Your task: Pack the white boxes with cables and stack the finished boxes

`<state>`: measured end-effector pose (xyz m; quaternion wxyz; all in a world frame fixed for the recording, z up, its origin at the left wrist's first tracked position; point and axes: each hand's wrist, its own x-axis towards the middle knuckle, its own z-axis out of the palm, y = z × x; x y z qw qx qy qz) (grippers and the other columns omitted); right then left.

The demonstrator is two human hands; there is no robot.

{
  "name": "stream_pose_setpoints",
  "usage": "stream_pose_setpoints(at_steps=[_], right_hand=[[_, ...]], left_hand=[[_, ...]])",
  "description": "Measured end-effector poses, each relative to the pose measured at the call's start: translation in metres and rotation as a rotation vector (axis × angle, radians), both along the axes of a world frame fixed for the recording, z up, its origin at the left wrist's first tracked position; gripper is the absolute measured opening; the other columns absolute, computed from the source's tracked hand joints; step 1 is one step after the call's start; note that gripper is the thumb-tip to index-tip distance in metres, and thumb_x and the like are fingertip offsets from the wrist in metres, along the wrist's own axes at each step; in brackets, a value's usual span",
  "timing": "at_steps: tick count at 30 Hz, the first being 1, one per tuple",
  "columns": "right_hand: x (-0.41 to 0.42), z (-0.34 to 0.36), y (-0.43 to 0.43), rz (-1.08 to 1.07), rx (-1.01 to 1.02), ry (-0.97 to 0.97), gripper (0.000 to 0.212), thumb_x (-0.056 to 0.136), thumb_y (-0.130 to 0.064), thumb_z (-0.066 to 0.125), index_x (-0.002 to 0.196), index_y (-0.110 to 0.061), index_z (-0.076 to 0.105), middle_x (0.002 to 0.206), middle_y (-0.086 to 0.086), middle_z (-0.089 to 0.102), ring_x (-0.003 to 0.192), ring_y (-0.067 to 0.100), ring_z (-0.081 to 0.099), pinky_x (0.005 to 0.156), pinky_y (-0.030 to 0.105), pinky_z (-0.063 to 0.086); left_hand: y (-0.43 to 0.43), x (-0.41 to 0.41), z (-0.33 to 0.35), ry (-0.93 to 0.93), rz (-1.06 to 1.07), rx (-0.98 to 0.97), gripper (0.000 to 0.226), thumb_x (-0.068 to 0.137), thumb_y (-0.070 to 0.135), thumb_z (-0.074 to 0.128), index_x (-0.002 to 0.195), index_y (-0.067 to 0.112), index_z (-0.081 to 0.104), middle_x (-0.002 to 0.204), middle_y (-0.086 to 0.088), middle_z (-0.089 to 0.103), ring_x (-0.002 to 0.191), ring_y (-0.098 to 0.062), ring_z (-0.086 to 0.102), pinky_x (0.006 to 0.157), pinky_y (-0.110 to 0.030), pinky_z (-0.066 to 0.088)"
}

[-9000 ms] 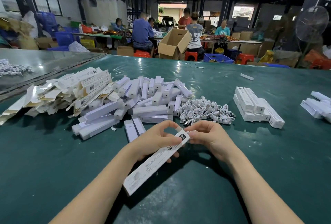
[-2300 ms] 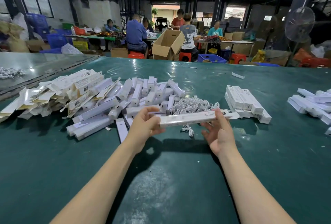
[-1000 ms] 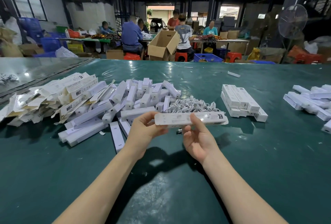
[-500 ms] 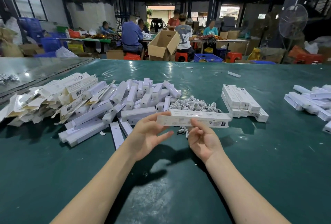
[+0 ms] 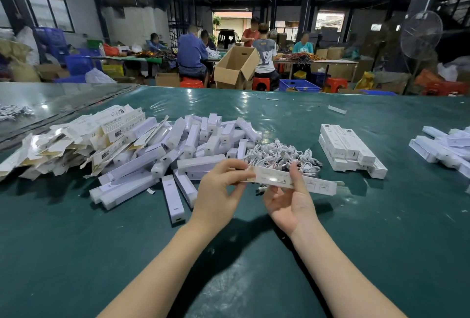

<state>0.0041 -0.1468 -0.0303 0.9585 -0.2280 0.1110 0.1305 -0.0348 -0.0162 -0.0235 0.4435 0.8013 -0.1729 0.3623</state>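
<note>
A long white box (image 5: 312, 185) lies level above the green table, held between both hands. My left hand (image 5: 218, 190) pinches its left end flap with thumb and fingertips. My right hand (image 5: 290, 200) grips the box from below, thumb over its top near the middle. Behind the hands lies a heap of white coiled cables (image 5: 279, 154). A neat stack of finished white boxes (image 5: 348, 147) stands to the right of the cables. One cable end (image 5: 259, 190) hangs under the box.
A jumbled pile of white boxes (image 5: 193, 147) and flat unfolded cartons (image 5: 76, 139) fills the left of the green table (image 5: 254, 254). More white boxes (image 5: 442, 147) lie at the right edge. Several seated people work at far tables beyond an open cardboard box (image 5: 236, 65).
The box has tilted slightly down to the right. My left hand has closed from an open reach into a pinch on the box's left end. My right hand still holds the box.
</note>
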Motion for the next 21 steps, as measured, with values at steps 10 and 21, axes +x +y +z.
stream_pose_setpoints(at_steps=[10,21], right_hand=[[0.006,-0.008,-0.016,0.205,0.042,-0.211,0.062,0.009,0.009,0.086,0.066,-0.006,0.068,0.078,0.016,0.07,0.061,0.025,0.066,0.06,0.03,0.056],[0.0,-0.005,-0.01,0.335,0.034,-0.393,0.051,0.024,0.009,0.087,0.069,-0.01,0.071,0.083,0.018,0.07,0.078,0.032,0.069,0.069,0.044,0.057]], left_hand=[[0.007,-0.001,0.004,0.285,0.016,-0.035,0.04,0.077,-0.01,0.05,0.077,0.029,0.058,0.091,0.017,0.054,0.098,-0.003,0.046,0.083,-0.002,0.03],[0.007,0.003,0.007,0.306,-0.055,-0.184,0.021,0.064,0.009,0.037,0.061,0.028,0.046,0.064,0.021,0.048,0.08,-0.001,0.036,0.074,-0.012,0.031]])
